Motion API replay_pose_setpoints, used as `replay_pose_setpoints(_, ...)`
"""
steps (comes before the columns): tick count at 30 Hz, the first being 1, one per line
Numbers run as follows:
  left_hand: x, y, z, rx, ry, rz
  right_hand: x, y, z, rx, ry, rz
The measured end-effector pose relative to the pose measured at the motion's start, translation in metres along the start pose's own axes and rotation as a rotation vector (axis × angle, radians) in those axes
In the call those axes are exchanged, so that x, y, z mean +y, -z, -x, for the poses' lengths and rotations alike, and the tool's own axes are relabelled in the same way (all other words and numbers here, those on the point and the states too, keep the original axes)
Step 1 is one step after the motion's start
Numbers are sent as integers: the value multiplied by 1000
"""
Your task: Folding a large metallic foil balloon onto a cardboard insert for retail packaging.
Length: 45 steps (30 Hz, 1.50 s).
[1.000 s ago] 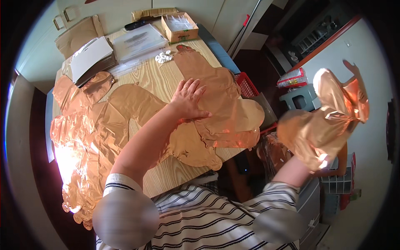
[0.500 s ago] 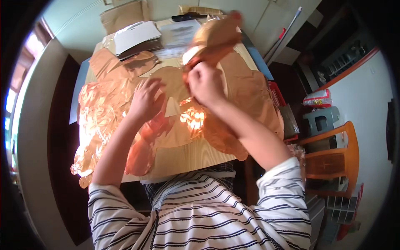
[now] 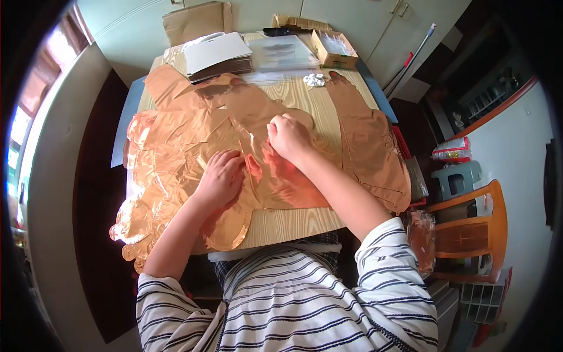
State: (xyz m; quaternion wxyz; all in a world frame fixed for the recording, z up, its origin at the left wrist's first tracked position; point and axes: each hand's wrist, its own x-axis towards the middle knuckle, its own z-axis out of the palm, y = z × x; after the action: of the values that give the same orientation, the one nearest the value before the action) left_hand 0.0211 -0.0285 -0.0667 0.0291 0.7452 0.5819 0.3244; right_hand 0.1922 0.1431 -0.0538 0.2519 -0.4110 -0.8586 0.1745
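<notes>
Flat, uninflated copper-coloured foil balloons cover much of the table. One foil balloon point(image 3: 293, 186) lies in the middle, between and under my hands, its lower edge near the table's front. My right hand point(image 3: 288, 136) is closed, pinching this balloon near its upper right part. My left hand point(image 3: 224, 176) rests palm down on the foil, fingers laid out over it, next to a fold. A spread pile of foil balloons point(image 3: 170, 152) reaches to the left of it and overhangs the table's left front edge. More flat foil balloons point(image 3: 372, 158) lie on the right.
At the back stand a stack of white-topped sheets point(image 3: 218, 54), clear plastic bags point(image 3: 284, 53) and an open cardboard box point(image 3: 335, 51). A crumpled white piece point(image 3: 314, 80) lies before the box. To the right are a wooden chair point(image 3: 463, 234) and a grey-green stool point(image 3: 458, 179).
My right hand has come down from the back right, where it held foil raised, to the middle. The foil now lies flatter across the middle, and the cardboard box has come into sight.
</notes>
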Motion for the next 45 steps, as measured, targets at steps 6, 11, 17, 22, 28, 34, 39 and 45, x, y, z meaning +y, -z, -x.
replay_pose_setpoints(6, 3, -1, -10, -1, 64, 31, 29, 0, 56, 44, 116, 285)
replay_pose_setpoints(11, -17, -25, -1, 25, 18, -51, -2, 27, 83, -184, 39, 396)
replay_pose_setpoints(17, -13, -24, -9, -61, 49, -27, -9, 23, 109, -144, 1, 442)
replay_pose_setpoints(22, 0, -20, -14, -135, 69, -68, 3, 37, 122, 115, 2, 146)
replay_pose_setpoints(28, -1, -15, -8, -120, 40, -130, 61, 174, 207, 814, -310, -695)
replay_pose_setpoints(34, -6, -11, -13, -109, 34, -184, 329, 134, 360, 941, -1081, -479)
replay_pose_setpoints(39, -5, -15, -11, -146, 108, -147, 441, 49, 382, 700, -1190, -634)
replay_pose_setpoints(45, -9, -10, 6, -167, 192, -193, 443, 14, 333, 854, -1056, -661)
